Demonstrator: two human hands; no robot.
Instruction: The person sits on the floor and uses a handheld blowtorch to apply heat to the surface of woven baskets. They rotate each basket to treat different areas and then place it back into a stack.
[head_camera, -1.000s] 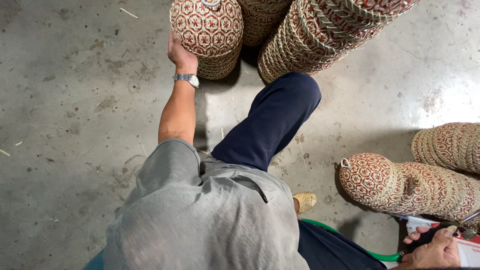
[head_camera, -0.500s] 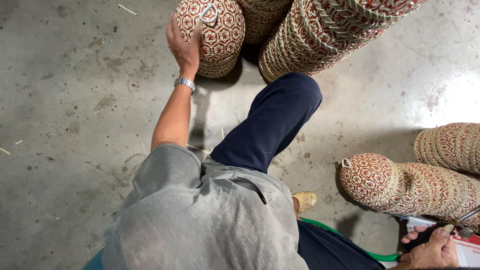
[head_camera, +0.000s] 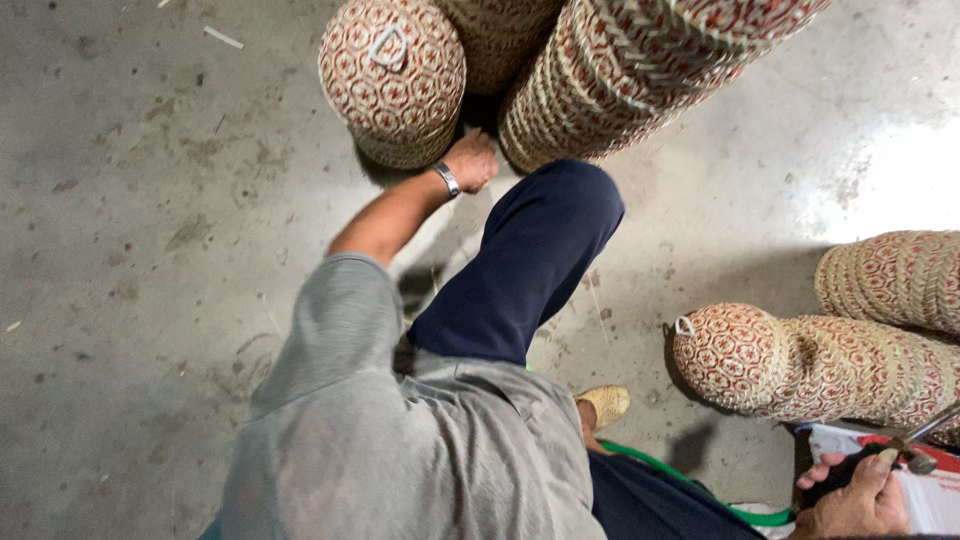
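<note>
Grey cotton fills the bottom of my view: the person's shirt (head_camera: 400, 440), with the raised knee in dark blue trousers (head_camera: 530, 270) just beyond it. I take that knee as my landmark. Down and to the right of it, at the frame's corner, the right hand (head_camera: 855, 500) is clenched around the dark handle of a hammer-like tool (head_camera: 905, 450) whose metal head pokes up past the fingers. Beside that hand lie a white and red box (head_camera: 930, 490) and a green hose (head_camera: 700, 480) curving along the floor, with a tan shoe (head_camera: 605, 403) closer to the knee.

Just past the knee's top, the left hand (head_camera: 472, 160), a metal watch (head_camera: 446, 178) on its wrist, sits at the foot of a domed woven basket (head_camera: 393, 75), red and cream with a small white loop on its crown. The fingers curl under against its lower edge; I cannot tell whether they grip the weave or only press on it. In my judgement, handling it well means taking the base, not the loop, and tipping it away from its neighbours before lifting.

What crowds it: right of the domed basket, above the knee, a tall stack of patterned baskets (head_camera: 640, 70) leans in, touching or nearly so, and another stands behind. Far right of the knee, two more stacks (head_camera: 810, 365) lie on their sides on the concrete floor (head_camera: 150, 250).
</note>
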